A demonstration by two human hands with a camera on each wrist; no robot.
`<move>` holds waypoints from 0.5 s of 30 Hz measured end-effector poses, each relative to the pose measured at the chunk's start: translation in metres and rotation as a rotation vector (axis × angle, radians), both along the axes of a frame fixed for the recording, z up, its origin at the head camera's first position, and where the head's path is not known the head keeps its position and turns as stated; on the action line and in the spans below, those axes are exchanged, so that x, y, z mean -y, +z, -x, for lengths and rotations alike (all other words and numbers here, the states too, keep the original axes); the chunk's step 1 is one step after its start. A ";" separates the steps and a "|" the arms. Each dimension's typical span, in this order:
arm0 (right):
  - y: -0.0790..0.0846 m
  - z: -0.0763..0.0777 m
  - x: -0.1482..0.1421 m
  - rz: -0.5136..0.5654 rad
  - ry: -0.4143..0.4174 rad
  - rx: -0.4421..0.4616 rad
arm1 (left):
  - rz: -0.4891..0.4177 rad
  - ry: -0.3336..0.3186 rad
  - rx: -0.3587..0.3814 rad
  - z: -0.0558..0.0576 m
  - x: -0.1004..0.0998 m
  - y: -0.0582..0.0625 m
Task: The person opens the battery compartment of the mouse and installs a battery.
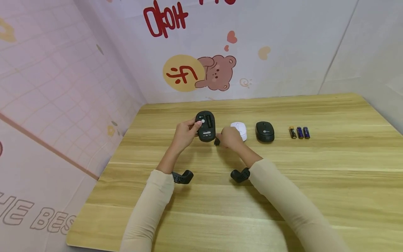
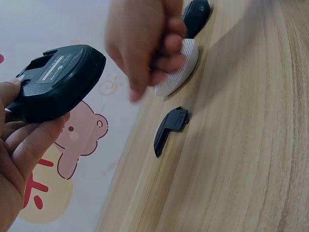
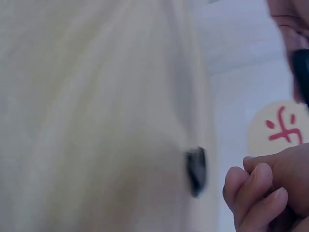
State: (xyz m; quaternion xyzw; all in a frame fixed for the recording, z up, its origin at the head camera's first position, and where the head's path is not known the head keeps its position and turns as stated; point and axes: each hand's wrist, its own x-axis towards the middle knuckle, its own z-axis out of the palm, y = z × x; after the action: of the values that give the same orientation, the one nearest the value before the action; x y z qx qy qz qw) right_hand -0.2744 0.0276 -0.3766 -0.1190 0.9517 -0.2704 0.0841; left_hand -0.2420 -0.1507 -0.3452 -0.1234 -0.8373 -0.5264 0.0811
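My left hand (image 1: 186,133) holds a black computer mouse (image 1: 206,134) upright above the table, thumb on its underside. That underside faces me, its battery compartment (image 1: 209,121) uncovered. A black battery cover (image 2: 169,125) lies on the wood below the mouse. Beside the cover is my right hand (image 1: 231,138), blurred in the left wrist view, its fingers loosely curled and nothing visible in them. Cover and hand stand apart in both wrist views. A white mouse (image 1: 242,130) sits behind the right hand, which partly hides it.
Another black mouse (image 1: 265,132) stands right of the white one. Farther right, an orange-topped black battery (image 1: 292,132) and two purple batteries (image 1: 303,132) lie in a row. A printed wall covering (image 1: 283,77) rises behind the wooden table (image 1: 201,217).
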 end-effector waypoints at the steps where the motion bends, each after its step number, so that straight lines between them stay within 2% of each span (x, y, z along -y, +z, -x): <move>1: 0.004 0.000 -0.005 0.032 -0.001 -0.006 | 0.001 0.001 0.001 0.000 -0.001 0.000; 7: 0.025 0.007 -0.047 0.145 -0.052 -0.023 | 0.001 -0.006 -0.001 0.001 -0.004 -0.001; 13: 0.041 0.013 -0.101 0.182 -0.138 0.014 | -0.003 -0.028 -0.002 0.002 -0.007 -0.002; 15: 0.044 0.014 -0.118 0.181 -0.157 0.022 | 0.006 -0.031 0.005 -0.006 -0.010 0.007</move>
State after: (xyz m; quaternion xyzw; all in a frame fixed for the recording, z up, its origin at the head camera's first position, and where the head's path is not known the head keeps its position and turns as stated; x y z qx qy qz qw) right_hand -0.2885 0.1451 -0.3323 -0.0480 0.9287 -0.3624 0.0622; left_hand -0.2365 -0.1403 -0.3382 -0.1352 -0.8371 -0.5253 0.0705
